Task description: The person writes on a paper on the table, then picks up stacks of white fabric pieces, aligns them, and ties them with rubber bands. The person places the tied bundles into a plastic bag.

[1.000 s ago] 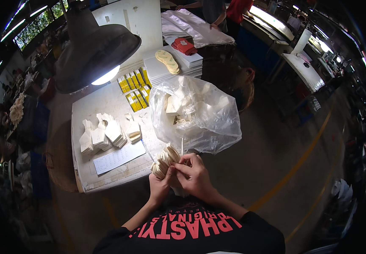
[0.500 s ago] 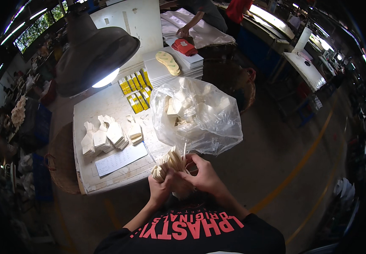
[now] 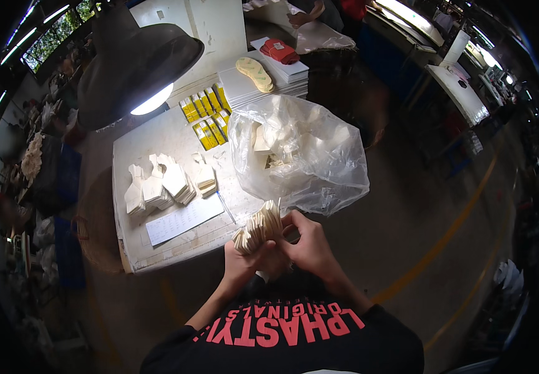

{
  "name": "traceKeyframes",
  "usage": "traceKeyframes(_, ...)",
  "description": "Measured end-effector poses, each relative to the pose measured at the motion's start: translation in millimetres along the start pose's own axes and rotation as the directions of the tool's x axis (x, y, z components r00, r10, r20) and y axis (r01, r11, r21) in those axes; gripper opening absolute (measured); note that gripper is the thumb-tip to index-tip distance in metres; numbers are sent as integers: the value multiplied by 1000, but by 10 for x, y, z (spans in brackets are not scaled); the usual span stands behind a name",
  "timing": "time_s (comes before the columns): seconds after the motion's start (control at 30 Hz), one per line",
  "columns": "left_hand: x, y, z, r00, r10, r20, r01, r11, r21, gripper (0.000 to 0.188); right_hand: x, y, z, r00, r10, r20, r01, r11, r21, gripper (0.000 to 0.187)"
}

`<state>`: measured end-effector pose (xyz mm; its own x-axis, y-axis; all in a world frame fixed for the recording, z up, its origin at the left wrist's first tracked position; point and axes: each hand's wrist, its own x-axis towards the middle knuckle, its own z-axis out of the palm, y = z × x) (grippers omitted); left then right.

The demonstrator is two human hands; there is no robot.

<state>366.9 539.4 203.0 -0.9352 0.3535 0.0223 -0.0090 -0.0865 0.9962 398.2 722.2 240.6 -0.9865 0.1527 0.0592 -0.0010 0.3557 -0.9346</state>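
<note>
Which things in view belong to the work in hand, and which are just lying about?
Likely part of the work:
fanned pale stack, held by the left grip, with the right grip at its right end
similar pale stacks
clear bag of pale pieces

Apparently lying about:
yellow packs
red bundle
insole-shaped piece

Unclear: white sheet, pen

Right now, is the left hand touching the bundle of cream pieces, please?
Touching. The head view shows the left hand closed on the lower left part of the bundle of cream pieces, with no gap between them.
</note>
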Motion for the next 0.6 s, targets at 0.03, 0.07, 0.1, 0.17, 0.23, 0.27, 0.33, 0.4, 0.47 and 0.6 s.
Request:
traceKeyframes(0.03, 20, -5, 9, 1000, -1, -7, 1, 1000, -31, 23, 10, -16, 29, 999, -20, -29, 20, 1000, -9, 28)
traceKeyframes(0.07, 12, 5, 13, 1000, -14, -19, 13, 998, -58, 25, -4, -38, 57, 998, -32, -50, 31, 999, -13, 28)
traceKeyframes(0.1, 3, 55, 34, 998, -20, -52, 17, 998, -63, 22, -12, -40, 78, 995, -50, -83, 46, 998, -47, 27)
traceKeyframes(0.17, 26, 29, -40, 994, -67, -89, 67, 998, -4, 21, 12, -65, 99, 985, -95, -143, 79, 990, -116, 27)
traceKeyframes(0.23, 54, 94, 2, 981, -142, -130, 123, 982, -141, 23, 4, -71, 120, 977, -68, -200, 58, 997, -51, 26)
traceKeyframes(0.27, 102, 162, 67, 978, -157, -136, 116, 955, -273, 24, 10, -83, 113, 971, -64, -232, 60, 998, -23, 26)
traceKeyframes(0.33, 104, 227, 86, 971, -190, -145, 113, 899, -424, 26, -24, -108, 153, 973, 35, -229, -12, 995, 100, 23)
traceKeyframes(0.4, 104, 251, 61, 963, -225, -147, 130, 869, -478, 27, -49, -118, 201, 971, 94, -219, -58, 985, 162, 22)
traceKeyframes(0.47, 77, 141, -35, 958, -264, -111, 203, 900, -385, 31, -43, -134, 257, 979, 73, -188, -45, 987, 152, 25)
traceKeyframes(0.6, 80, 92, -166, 963, -267, 38, 264, 904, -336, 37, -61, -50, 362, 983, -166, -78, 166, 986, -10, 32)
